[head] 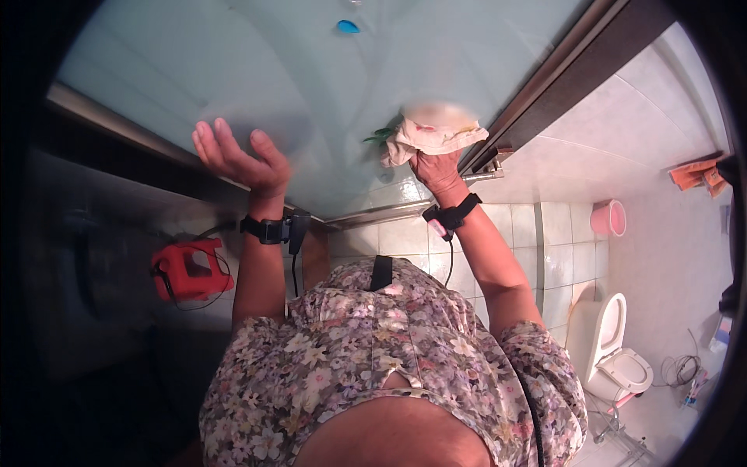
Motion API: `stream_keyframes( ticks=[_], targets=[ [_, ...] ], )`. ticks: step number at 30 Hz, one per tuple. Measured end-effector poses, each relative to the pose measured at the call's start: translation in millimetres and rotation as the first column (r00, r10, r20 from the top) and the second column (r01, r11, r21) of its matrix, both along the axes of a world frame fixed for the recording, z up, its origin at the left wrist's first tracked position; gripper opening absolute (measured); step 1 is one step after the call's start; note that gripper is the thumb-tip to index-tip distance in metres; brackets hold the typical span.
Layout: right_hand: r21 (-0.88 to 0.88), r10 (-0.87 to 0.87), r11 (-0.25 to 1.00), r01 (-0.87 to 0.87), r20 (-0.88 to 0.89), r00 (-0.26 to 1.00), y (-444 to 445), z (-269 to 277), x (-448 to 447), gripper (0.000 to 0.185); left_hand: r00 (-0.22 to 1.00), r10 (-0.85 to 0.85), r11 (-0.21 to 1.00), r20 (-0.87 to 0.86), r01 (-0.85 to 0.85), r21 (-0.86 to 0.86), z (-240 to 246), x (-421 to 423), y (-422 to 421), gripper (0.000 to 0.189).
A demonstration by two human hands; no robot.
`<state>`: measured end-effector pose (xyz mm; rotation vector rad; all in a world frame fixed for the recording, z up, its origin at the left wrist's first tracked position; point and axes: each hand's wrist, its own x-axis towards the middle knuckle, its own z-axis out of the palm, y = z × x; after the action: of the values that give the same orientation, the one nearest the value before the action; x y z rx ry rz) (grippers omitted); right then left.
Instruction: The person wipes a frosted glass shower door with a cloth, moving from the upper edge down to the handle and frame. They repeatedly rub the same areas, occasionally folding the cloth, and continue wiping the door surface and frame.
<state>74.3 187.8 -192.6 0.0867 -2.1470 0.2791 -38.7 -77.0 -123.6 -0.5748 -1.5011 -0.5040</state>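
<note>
A frosted glass door panel (pixel 327 76) in a dark metal frame fills the upper view. My right hand (pixel 437 169) presses a cream cloth (pixel 435 137) with coloured marks against the glass, near the frame's right side; the cloth hides most of its fingers. Just left of the cloth a green leaf-shaped sticker (pixel 379 136) shows on the glass, and a blue drop-shaped one (pixel 348 26) is farther up. My left hand (pixel 245 157) is raised before the glass at the left, empty, with its fingers apart. Both wrists carry black straps with small devices.
A metal door handle or latch (pixel 490 169) sits by the right frame edge. At the lower left is a red plastic stool (pixel 192 271) with a cable over it. To the right are a pink bucket (pixel 608 218), a white toilet (pixel 618 356) and orange cloths (pixel 699 175) on the wall.
</note>
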Motion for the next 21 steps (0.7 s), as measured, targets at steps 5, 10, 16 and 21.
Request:
stream_keyframes(
  ticks=[5,10,16,21],
  targets=[
    [-0.185,-0.086,0.981,0.051,-0.186,0.979,16,47,-13,0.041,0.996,0.082,0.997,0.047,-0.081,-0.018,-1,2,-11,0.053],
    [-0.326,-0.028,0.943,-0.064,-0.269,0.963,-3,41,-11,0.040,0.996,0.089,0.996,-0.001,-0.089,-0.007,4,0,-21,0.051],
    [-0.563,-0.093,0.827,-0.013,-0.159,0.983,-36,-43,-2,0.010,0.991,0.127,0.992,-0.043,-0.127,-0.008,7,-6,-29,0.051],
    [-0.576,0.106,0.746,-0.334,-0.393,0.914,-25,-33,17,0.028,0.985,0.161,0.987,-0.055,-0.162,-0.011,1,-10,-33,0.049]
  ],
)
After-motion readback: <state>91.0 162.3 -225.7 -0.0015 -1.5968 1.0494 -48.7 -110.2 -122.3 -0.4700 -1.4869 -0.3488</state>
